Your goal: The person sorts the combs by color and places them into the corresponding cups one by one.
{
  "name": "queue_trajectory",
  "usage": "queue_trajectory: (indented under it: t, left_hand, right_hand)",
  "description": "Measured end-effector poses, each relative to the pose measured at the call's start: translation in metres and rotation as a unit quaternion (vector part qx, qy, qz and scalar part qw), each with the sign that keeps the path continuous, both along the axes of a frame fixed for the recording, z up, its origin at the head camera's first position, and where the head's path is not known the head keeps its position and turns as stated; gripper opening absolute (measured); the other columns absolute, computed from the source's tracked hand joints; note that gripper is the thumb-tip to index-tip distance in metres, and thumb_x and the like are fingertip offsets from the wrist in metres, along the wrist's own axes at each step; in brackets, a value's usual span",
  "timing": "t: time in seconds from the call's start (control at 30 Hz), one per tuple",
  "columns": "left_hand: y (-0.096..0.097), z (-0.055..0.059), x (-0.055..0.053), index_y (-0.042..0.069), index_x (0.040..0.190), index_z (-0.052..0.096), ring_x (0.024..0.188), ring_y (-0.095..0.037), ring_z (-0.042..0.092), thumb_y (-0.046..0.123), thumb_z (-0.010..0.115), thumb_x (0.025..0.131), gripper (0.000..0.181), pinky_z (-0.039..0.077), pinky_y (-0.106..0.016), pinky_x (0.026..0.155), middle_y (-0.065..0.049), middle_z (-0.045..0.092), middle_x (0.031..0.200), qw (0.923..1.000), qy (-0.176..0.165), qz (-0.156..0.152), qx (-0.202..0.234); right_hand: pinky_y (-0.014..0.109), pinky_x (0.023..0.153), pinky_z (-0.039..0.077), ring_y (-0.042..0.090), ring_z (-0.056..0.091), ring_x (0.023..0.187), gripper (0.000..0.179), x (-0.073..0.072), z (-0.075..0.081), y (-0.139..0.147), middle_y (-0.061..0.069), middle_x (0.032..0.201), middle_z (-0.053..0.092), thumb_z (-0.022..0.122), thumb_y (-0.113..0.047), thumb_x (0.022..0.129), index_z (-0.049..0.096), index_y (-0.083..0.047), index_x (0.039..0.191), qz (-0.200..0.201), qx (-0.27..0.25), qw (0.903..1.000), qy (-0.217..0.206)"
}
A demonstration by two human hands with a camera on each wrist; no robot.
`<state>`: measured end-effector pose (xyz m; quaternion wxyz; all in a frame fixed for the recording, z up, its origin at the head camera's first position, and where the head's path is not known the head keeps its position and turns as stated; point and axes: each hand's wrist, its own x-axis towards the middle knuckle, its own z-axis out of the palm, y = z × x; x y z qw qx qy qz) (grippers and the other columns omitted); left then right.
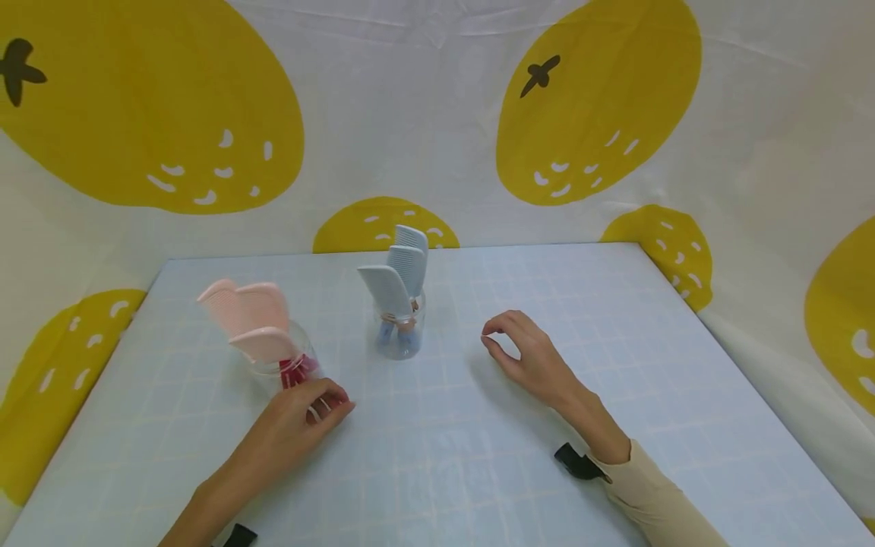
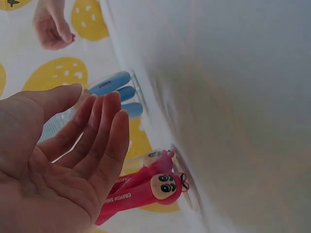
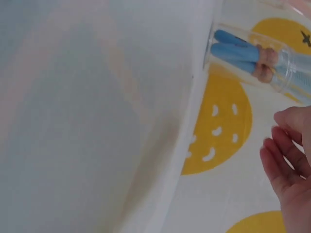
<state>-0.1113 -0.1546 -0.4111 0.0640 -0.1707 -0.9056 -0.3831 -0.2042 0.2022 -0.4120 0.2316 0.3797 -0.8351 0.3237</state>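
Three pink combs stand heads up and leaning left in a clear jar. Their red handles carry a printed cartoon face in the left wrist view. Just in front of this jar is my left hand, loosely curled with nothing in it, partly covering the jar in the head view. Farther back, three light blue combs stand in a second clear jar, blue handles down. To the right of that jar hovers my right hand, fingers relaxed and bent toward the thumb, holding nothing.
A pale blue checked cloth covers the table. Behind it hangs a white curtain printed with large yellow fruit shapes. Each wrist wears a black strap piece, such as the dark clip by the right sleeve.
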Motion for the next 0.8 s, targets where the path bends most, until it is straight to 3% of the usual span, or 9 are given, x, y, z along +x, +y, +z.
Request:
queue_trajectory:
  t: [0.2, 0.47, 0.8]
  left_hand:
    - [-0.012, 0.003, 0.008, 0.019, 0.088, 0.069, 0.066, 0.001, 0.051, 0.015, 0.085, 0.085, 0.017, 0.052, -0.02, 0.059, 0.017, 0.058, 0.075, 0.9996, -0.01, 0.011, -0.023]
    - [-0.031, -0.006, 0.011, 0.022, 0.083, 0.066, 0.063, 0.004, 0.047, 0.006, 0.088, 0.079, 0.028, 0.046, -0.019, 0.052, 0.022, 0.051, 0.071, 0.9967, 0.077, 0.003, -0.025]
    - [-0.065, -0.012, 0.015, 0.021, 0.082, 0.068, 0.065, 0.002, 0.053, 0.0, 0.088, 0.074, 0.029, 0.048, -0.013, 0.061, 0.023, 0.057, 0.073, 0.993, 0.095, 0.047, -0.051]
  right_hand:
    - [0.022, 0.086, 0.048, 0.02, 0.06, 0.095, 0.025, -0.002, 0.0, 0.015, 0.002, 0.095, 0.067, 0.077, 0.012, 0.082, 0.067, -0.005, 0.098, 0.003, 0.019, 0.9998, 0.009]
    - [0.018, 0.087, 0.046, 0.021, 0.06, 0.094, 0.027, -0.007, -0.002, 0.036, 0.002, 0.095, 0.066, 0.08, 0.012, 0.08, 0.066, -0.004, 0.096, -0.018, 0.04, 0.9988, 0.022]
    - [0.013, 0.092, 0.043, 0.024, 0.06, 0.094, 0.023, -0.015, -0.005, 0.062, 0.006, 0.093, 0.066, 0.079, 0.011, 0.082, 0.067, -0.002, 0.095, -0.061, 0.05, 0.9969, 0.002]
